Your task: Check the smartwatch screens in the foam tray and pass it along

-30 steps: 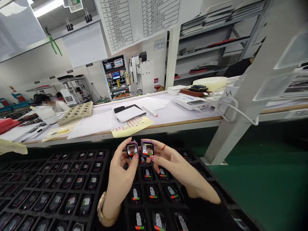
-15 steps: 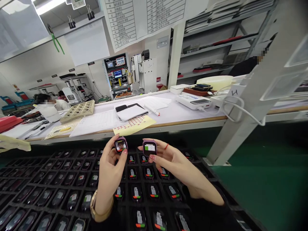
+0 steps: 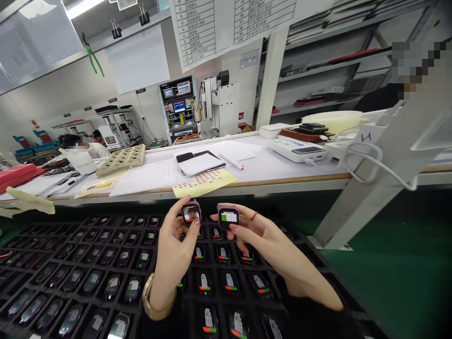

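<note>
I am edge-pinching a purple-framed square watch (image 3: pixel 191 213) in my left hand (image 3: pixel 177 252) and a matching watch (image 3: pixel 228 217) in my right hand (image 3: pixel 266 240), hands apart, presumably for unobstructed viewing.

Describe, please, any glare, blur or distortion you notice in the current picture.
Head view: the ceiling light is blown out and reflections streak the lower-left watches; there too, upper-right shelving looks soft, the post leans, perhaps from wide-angle distortion, while the left hand and right hand look fairly crisp.

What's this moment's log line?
left hand: holds one watch, lit | right hand: holds another watch, lit | below: black tray, watches
</note>
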{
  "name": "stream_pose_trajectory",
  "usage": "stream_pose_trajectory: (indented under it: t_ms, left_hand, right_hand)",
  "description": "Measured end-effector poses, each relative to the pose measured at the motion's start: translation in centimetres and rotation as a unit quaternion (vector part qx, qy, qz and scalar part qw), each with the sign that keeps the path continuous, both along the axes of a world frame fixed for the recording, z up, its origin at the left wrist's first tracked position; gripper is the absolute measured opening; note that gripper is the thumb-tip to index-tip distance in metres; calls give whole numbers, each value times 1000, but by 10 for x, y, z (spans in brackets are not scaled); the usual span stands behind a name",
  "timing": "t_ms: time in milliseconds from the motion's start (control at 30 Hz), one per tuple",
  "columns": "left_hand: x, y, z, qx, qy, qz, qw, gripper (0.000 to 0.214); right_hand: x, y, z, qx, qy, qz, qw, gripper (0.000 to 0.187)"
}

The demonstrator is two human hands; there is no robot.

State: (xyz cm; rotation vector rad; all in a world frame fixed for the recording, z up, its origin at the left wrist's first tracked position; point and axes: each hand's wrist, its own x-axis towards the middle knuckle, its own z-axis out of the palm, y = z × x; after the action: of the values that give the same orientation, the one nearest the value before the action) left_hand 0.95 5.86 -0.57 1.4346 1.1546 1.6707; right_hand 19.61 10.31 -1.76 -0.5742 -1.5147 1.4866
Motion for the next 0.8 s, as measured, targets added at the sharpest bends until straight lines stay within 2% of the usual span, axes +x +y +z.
stream_pose_trajectory:
  t_ms: [233, 433, 800]
  left_hand:
    - [7, -2, 0, -4, -2, -3, 1000, 30]
    - [10, 0, -3, -23, -27, -90, 995, 38]
    - [12, 2, -4, -38, -10, -74, 997, 37]
  right_hand:
    - [-2, -1, -3, -11, 5, -27, 1000, 51]
    - [-3, 1, -5, 6, 15, -9, 1000, 51]
    - [-4, 2, -1, 7, 26, -13, 1000, 51]
